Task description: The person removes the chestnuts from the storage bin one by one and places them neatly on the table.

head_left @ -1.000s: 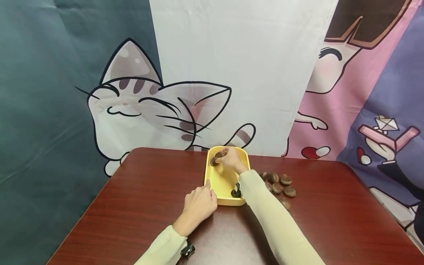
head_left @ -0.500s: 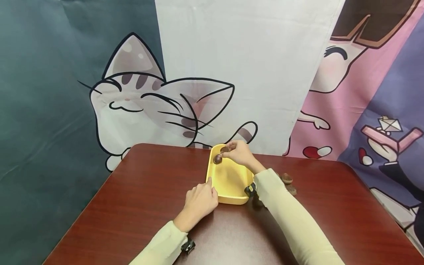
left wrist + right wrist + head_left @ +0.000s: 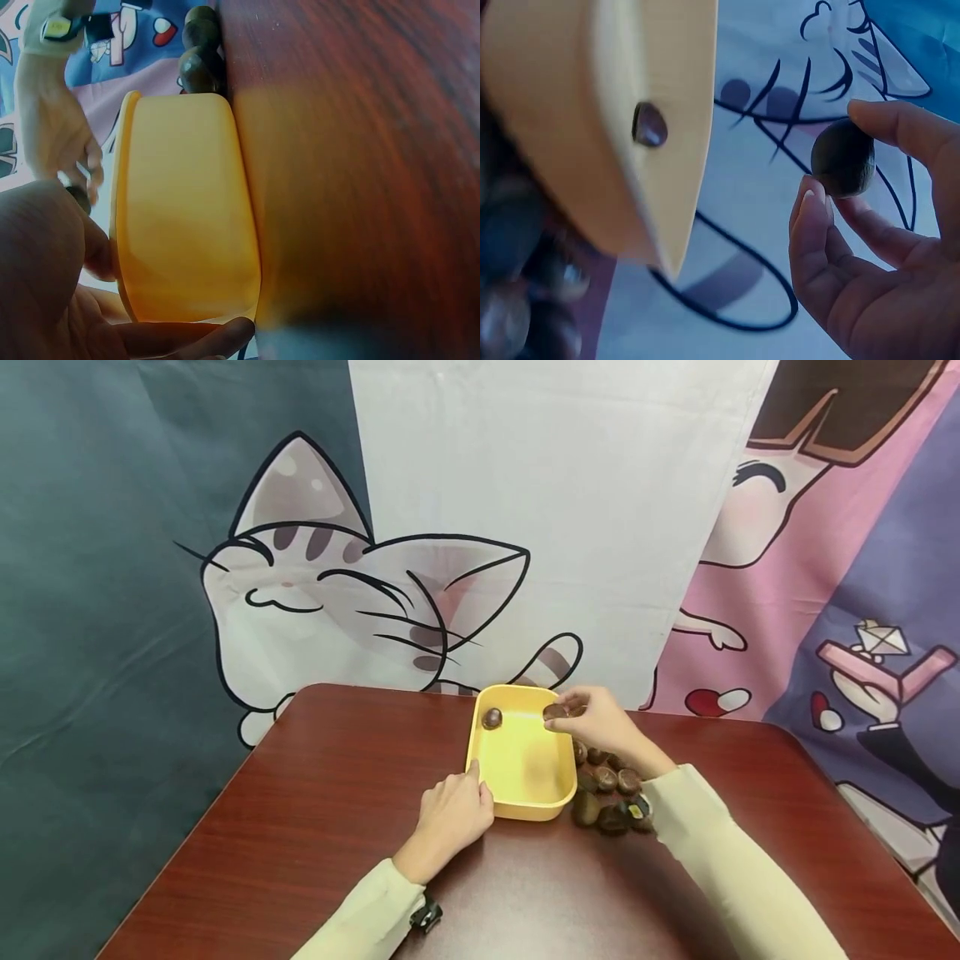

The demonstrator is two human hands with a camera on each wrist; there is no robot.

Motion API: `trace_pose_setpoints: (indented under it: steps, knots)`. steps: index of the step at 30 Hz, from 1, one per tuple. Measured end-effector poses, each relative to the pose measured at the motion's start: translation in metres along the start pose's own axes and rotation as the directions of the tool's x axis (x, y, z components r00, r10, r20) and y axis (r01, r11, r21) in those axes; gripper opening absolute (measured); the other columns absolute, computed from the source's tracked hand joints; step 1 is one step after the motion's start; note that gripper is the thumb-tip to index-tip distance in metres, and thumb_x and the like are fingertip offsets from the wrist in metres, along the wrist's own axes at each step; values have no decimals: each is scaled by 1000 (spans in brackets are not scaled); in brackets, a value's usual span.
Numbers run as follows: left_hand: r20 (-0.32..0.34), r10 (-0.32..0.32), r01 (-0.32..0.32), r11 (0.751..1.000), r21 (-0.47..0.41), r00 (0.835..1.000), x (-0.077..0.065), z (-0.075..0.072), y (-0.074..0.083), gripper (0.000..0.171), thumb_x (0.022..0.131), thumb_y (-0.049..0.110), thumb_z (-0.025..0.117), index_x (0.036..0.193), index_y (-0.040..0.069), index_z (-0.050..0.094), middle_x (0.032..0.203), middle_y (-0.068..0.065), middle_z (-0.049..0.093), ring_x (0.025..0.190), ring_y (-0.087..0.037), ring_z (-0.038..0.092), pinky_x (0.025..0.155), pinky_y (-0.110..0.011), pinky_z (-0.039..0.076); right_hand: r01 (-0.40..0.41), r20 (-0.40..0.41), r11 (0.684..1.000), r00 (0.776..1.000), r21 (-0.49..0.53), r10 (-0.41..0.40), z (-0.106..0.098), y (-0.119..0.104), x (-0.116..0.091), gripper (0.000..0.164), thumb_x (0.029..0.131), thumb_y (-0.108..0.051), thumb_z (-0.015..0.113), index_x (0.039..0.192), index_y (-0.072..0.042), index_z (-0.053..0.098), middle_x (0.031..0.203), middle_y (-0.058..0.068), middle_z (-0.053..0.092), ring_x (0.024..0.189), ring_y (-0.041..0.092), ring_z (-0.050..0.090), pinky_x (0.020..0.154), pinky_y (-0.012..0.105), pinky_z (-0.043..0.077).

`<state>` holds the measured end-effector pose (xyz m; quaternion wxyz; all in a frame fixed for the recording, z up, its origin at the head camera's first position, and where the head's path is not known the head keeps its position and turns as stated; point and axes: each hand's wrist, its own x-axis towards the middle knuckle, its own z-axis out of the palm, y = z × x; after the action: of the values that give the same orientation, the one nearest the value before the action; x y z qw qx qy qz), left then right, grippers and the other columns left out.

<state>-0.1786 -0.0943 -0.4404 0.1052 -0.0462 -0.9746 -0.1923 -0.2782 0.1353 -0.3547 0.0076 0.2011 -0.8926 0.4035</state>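
Observation:
My left hand (image 3: 453,814) holds the near left corner of a yellow plastic tray (image 3: 525,811), its index finger lying along the left rim. In the left wrist view its thumb touches the rim and other fingers lie against the side wall. Between thumb and fingertips, my right hand (image 3: 600,722) pinches a dark brown chestnut (image 3: 844,157) above the tray's right rim. Inside the tray, near its far left corner, lies one shiny chestnut (image 3: 492,718).
Several chestnuts (image 3: 606,778) are heaped on the reddish-brown table (image 3: 337,777) along the tray's right side, partly beneath my right forearm. Behind the table's far edge hangs a cloth backdrop (image 3: 585,527) printed with a cartoon cat.
My right hand has moved rightward from the tray's far left corner to its right rim, with a chestnut still in its fingers. The left hand stays at the tray's corner.

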Motion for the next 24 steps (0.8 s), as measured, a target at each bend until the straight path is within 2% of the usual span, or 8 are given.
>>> trace_pose_setpoints:
  steps: [9,16,24]
  knots:
    - [-16,7,-7,1000,-1,1000,0,1,0,47,96,26,49,135,1,59,98,-14,73,73,-31,69,53,-46,48,-33,-22,995,999,-97,31,-36,38,-45,29,79,-18,79,104,-6,71,94,7,70,84,20,66,72,36,52]
    - [-4,-6,6,1000,-3,1000,0,0,-2,48,97,26,47,136,1,58,102,-13,73,76,-32,70,55,-47,49,-73,-11,986,997,-149,72,-51,62,-67,33,78,-18,80,106,-3,70,93,6,70,86,19,65,72,36,50]
    - [1,6,-6,1000,2,1000,0,1,-1,48,97,26,48,136,1,58,100,-13,73,73,-31,69,53,-45,48,-118,36,983,992,-137,124,-61,88,-93,34,74,-14,83,103,0,70,90,7,71,83,19,66,65,29,52]
